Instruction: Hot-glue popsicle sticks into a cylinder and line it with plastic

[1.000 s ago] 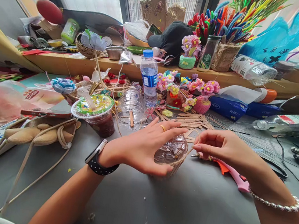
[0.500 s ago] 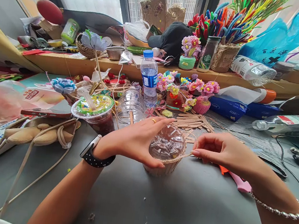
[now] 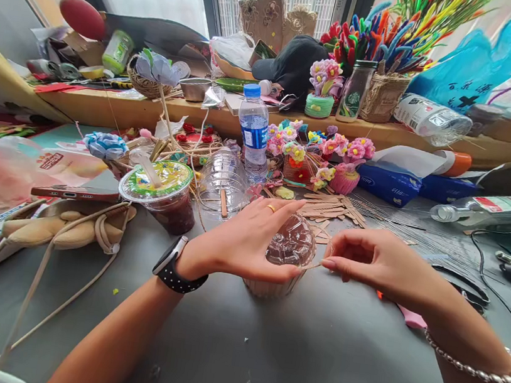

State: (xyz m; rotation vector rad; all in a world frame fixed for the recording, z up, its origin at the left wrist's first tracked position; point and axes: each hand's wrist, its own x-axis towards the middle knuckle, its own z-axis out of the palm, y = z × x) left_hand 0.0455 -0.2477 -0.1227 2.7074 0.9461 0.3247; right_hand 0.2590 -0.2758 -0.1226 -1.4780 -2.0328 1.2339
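A slatted, clear-topped container [image 3: 270,287] is held upright on the surface [image 3: 307,363], with twine [image 3: 314,267] pinched just beside it.
Left of the container, a drink cup [image 3: 175,209] is set; the container's rim is spanned by the left hand [image 3: 251,238], spread wide; at its right, the twine is gripped between the right hand's [image 3: 365,254] thumb and fingertips; farther right, a pink handle [image 3: 412,318] is partly hidden.

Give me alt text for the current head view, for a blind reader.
The left hand holds a round, clear-topped pot while the right hand pinches twine running from it. Behind on the grey table are craft flowers and a bottle.
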